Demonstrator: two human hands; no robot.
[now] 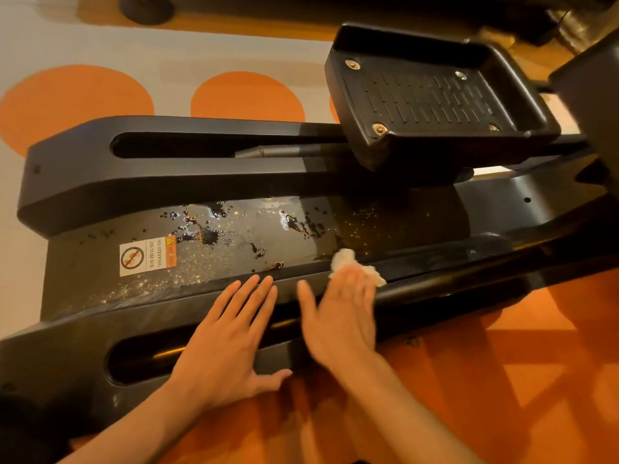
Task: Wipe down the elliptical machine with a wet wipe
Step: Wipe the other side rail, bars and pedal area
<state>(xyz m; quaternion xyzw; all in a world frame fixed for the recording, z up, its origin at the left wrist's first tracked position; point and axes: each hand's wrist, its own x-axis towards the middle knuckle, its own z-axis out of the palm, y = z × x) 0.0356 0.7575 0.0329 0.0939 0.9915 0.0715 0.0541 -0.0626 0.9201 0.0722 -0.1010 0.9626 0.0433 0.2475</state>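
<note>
The right hand [341, 313] lies nearly flat, fingers straight and close together, pressing a wet wipe [343, 259] beneath its fingertips. The hand is blurred, so I cannot tell whether the thumb touches the wipe. The wipe is white, crumpled and soft-looking, and bulges out beyond the fingertips and to their right. It sits on the inner edge of the near rail [83, 339] of the elliptical machine [201, 182], where that rail meets the centre panel [385, 222]. The left hand [227, 336], just beside the right one on its thumb side, is spread wide and holds nothing. It rests palm down on the same rail, fingertips reaching its inner edge. Both bare forearms come up from the lower edge of the view. The rail is smooth matt black, with a long rounded slot passing under the left palm. Beyond both sets of fingertips the panel is glossy black, speckled with fine pale flecks and dark droplets [207, 236]. A white warning sticker [147, 256] lies beyond and to the left of the left hand. Farther beyond the right hand stands a black ribbed pedal [435, 98] with a raised rim and bolts at its corners. Orange floor [502, 363] lies to the right of the right wrist.
</note>
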